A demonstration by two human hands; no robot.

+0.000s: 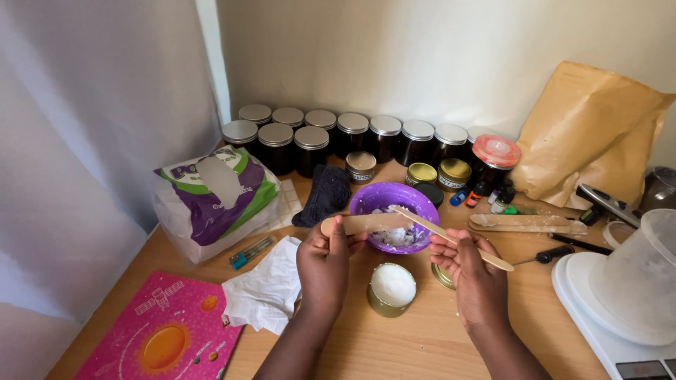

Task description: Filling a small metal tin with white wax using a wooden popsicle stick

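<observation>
My left hand (325, 262) grips a flat wooden stick (366, 223), my right hand (473, 264) a second wooden stick (451, 238), both over the round purple plastic bowl (394, 200) on the bench (394, 345); its whitish contents are hard to make out.

Illumination is soft, diffuse daylight entering through the translucent curtain (91, 141) left of the hands. Exposure is even and moderately bright. Shadows are faint, falling right of the tin (391, 288) below the hands. Mild glare marks the jar lids (352, 123) beyond the hands. Focus is sharp centrally; wide-angle distortion bends the edges, notably the scale (605, 317) at right.
</observation>
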